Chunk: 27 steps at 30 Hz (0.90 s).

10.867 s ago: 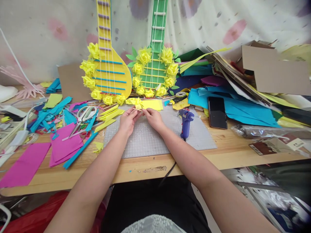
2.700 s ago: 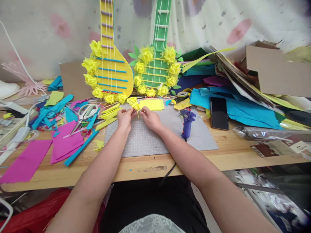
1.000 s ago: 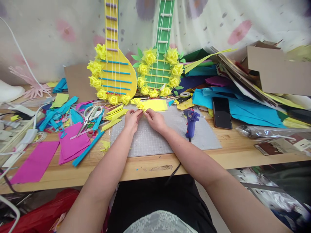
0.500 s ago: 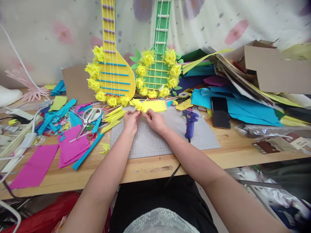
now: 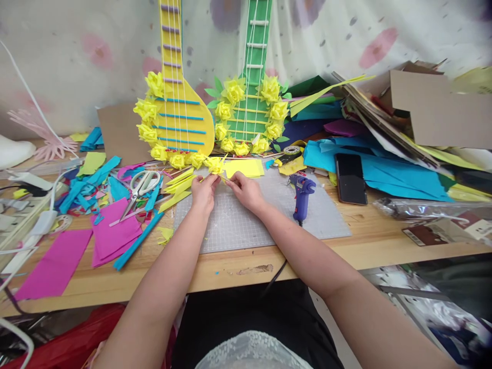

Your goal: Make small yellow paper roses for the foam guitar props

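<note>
The left hand [image 5: 204, 193], fingertips closed, pinches a ruffled yellow paper flower [image 5: 214, 165] at its one o'clock. The right hand [image 5: 246, 191] has fingertips together on a thin yellow paper strip [image 5: 224, 179], ten o'clock.

The paper flower [image 5: 215, 164] in the middle glows lemon yellow, matching the flat paper sheets [image 5: 243, 168]. I see one lute-shaped model [image 5: 198, 128] in golden yellow, striped across in blue and mauve; its green neighbour [image 5: 251, 77] is striped yellow and white. The glue gun [image 5: 303, 199] is violet-blue, the cutting mat [image 5: 238, 220] grey with a pale grid, the curtain [image 5: 323, 31] white with pink and purple blooms.
</note>
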Each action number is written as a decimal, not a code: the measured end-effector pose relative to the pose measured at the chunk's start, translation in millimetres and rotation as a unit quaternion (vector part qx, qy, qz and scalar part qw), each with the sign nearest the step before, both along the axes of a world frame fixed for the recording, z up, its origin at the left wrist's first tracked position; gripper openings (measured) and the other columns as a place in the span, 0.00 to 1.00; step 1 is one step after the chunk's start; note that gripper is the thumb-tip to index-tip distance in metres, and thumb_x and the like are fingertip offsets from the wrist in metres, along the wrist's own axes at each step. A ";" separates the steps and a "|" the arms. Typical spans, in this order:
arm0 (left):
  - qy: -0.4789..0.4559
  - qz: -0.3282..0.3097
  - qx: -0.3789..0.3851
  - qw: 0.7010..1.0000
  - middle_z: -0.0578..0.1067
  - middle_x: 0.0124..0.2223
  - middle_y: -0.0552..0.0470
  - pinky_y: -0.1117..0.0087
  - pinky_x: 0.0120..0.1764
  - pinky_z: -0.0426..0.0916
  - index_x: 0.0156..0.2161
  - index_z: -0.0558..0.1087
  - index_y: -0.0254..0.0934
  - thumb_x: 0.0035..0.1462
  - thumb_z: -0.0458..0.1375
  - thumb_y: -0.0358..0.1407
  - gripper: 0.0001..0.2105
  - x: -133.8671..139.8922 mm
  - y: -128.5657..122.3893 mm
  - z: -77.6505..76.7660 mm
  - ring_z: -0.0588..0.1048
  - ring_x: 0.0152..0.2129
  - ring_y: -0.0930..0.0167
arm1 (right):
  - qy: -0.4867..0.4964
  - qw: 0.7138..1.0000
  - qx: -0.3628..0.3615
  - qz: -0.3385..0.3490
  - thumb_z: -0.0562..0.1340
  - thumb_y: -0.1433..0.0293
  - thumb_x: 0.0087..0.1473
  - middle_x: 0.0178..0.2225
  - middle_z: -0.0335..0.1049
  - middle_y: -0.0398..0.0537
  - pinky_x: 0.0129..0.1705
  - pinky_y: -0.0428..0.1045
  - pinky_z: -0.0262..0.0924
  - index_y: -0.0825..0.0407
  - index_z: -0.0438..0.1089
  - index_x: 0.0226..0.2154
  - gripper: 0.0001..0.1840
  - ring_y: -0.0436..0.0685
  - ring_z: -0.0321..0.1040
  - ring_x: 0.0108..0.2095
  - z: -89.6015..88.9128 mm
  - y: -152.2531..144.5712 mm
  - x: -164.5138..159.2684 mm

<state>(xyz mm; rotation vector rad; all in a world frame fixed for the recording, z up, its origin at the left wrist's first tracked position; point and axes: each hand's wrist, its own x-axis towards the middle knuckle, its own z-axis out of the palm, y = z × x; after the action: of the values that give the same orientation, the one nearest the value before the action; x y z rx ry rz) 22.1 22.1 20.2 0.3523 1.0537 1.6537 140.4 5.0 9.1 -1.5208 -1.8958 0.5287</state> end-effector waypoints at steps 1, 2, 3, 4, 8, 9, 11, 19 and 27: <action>0.001 0.000 -0.004 1.000 0.69 0.23 0.60 0.71 0.36 0.69 0.30 0.52 0.39 0.39 0.56 0.17 0.20 -0.3 0.2 0.3 0.72 0.21 0.77 | 0.007 1.000 0.003 0.004 0.51 0.58 0.54 0.25 0.68 0.41 0.28 0.44 0.48 0.50 0.64 0.31 0.15 0.48 0.61 0.25 -0.1 0.0 0.4; 0.004 -0.001 -0.008 1.000 0.69 0.23 0.60 0.71 0.36 0.69 0.30 0.52 0.39 0.39 0.56 0.17 0.20 -0.5 0.3 0.6 0.72 0.21 0.77 | 0.011 1.000 0.005 0.008 0.51 0.58 0.54 0.26 0.68 0.41 0.28 0.44 0.49 0.51 0.64 0.31 0.15 0.48 0.61 0.26 -0.3 0.1 0.7; 0.008 -0.002 -0.010 1.000 0.69 0.23 0.60 0.71 0.36 0.69 0.30 0.52 0.39 0.39 0.57 0.17 0.20 -0.6 0.4 0.7 0.72 0.21 0.77 | 0.013 1.000 0.005 0.012 0.51 0.58 0.54 0.26 0.69 0.41 0.28 0.44 0.49 0.51 0.64 0.30 0.15 0.49 0.62 0.26 -0.5 0.3 0.8; 0.012 -0.003 -0.010 1.000 0.69 0.23 0.60 0.71 0.35 0.69 0.29 0.52 0.38 0.39 0.57 0.18 0.20 -0.8 0.4 0.8 0.72 0.21 0.77 | 0.012 1.000 0.005 0.015 0.51 0.58 0.54 0.26 0.69 0.41 0.29 0.44 0.49 0.51 0.64 0.30 0.14 0.49 0.62 0.26 -0.5 0.4 0.8; 0.013 -0.008 0.006 1.000 0.69 0.22 0.59 0.69 0.36 0.69 0.29 0.53 0.38 0.38 0.58 0.19 0.19 -1.5 0.1 0.1 0.73 0.21 0.76 | -0.002 1.000 0.002 -0.005 0.53 0.58 0.53 0.27 0.69 0.41 0.28 0.44 0.48 0.50 0.63 0.32 0.13 0.49 0.61 0.25 -0.3 0.4 -1.4; 0.010 -0.012 0.010 1.000 0.70 0.23 0.59 0.68 0.37 0.69 0.29 0.53 0.38 0.38 0.58 0.20 0.19 -1.6 0.0 -0.2 0.73 0.21 0.76 | -0.007 1.000 0.002 -0.013 0.53 0.59 0.52 0.27 0.69 0.41 0.27 0.45 0.48 0.50 0.63 0.33 0.13 0.49 0.61 0.25 -0.2 0.3 -2.2; 0.003 -0.018 0.015 1.000 0.70 0.23 0.59 0.67 0.37 0.69 0.28 0.53 0.38 0.38 0.57 0.19 0.18 -1.8 -0.2 -0.9 0.73 0.22 0.75 | -0.016 1.000 0.000 -0.023 0.54 0.60 0.52 0.27 0.69 0.42 0.27 0.45 0.47 0.50 0.62 0.34 0.11 0.50 0.61 0.25 0.1 0.1 -3.6; -0.007 0.015 0.019 1.000 0.70 0.21 0.57 0.73 0.38 0.68 0.25 0.55 0.36 0.41 0.56 0.19 0.14 -16.6 6.6 3.0 0.73 0.22 0.78 | -0.029 0.999 -0.017 -0.015 0.56 0.62 0.50 0.27 0.68 0.42 0.27 0.45 0.48 0.50 0.61 0.31 0.08 0.50 0.61 0.25 0.8 1.4 3.7; -0.001 -0.087 0.021 0.996 0.73 0.25 0.52 0.74 0.36 0.69 0.24 0.61 0.34 0.42 0.56 0.21 0.09 -26.0 4.2 4.5 0.73 0.25 0.76 | 0.340 0.934 -0.112 -0.001 0.55 0.57 0.48 0.25 0.62 0.39 0.32 0.47 0.60 0.50 0.55 0.26 0.14 0.49 0.65 0.30 0.2 9.8 9.0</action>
<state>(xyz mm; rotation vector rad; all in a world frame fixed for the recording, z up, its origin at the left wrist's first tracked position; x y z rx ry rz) -3.9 26.3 24.7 0.4568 0.9596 1.5222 149.4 14.7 9.3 -1.2398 -1.3209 1.1346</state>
